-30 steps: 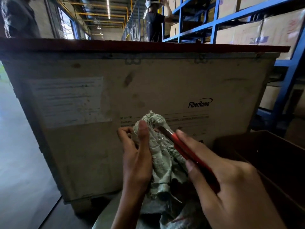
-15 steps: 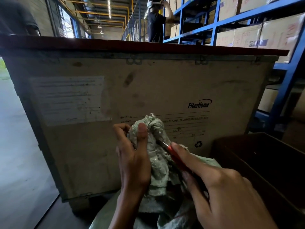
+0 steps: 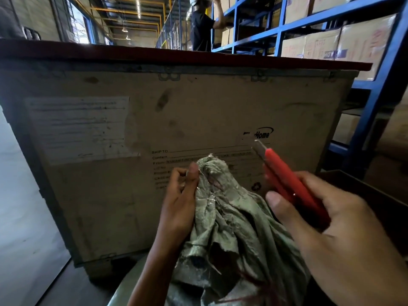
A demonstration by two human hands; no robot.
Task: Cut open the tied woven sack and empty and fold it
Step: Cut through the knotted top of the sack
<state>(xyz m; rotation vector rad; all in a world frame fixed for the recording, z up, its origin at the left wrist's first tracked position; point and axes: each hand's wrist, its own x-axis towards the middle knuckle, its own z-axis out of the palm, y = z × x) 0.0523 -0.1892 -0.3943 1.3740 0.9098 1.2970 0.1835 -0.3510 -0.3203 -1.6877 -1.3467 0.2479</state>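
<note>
The left hand (image 3: 178, 208) is closed around the gathered neck of the sack (image 3: 229, 221), with the thumb pressed on the neck near its top. The sack is grey-green woven cloth; its bunched neck stands upright in the lower middle of the view, and the rest of it spreads down to the bottom edge. The right hand (image 3: 335, 235) is closed on a red knife (image 3: 289, 184), with the fingers wrapped around the handle. The short blade points up and to the left. The blade is apart from the sack, to the right of the neck. Behind both hands stands a big crate (image 3: 198, 111) with a paper label and printed text. On the right are blue shelves (image 3: 375, 89) with cartons. A person (image 3: 201, 27) stands far behind at the shelves.
</note>
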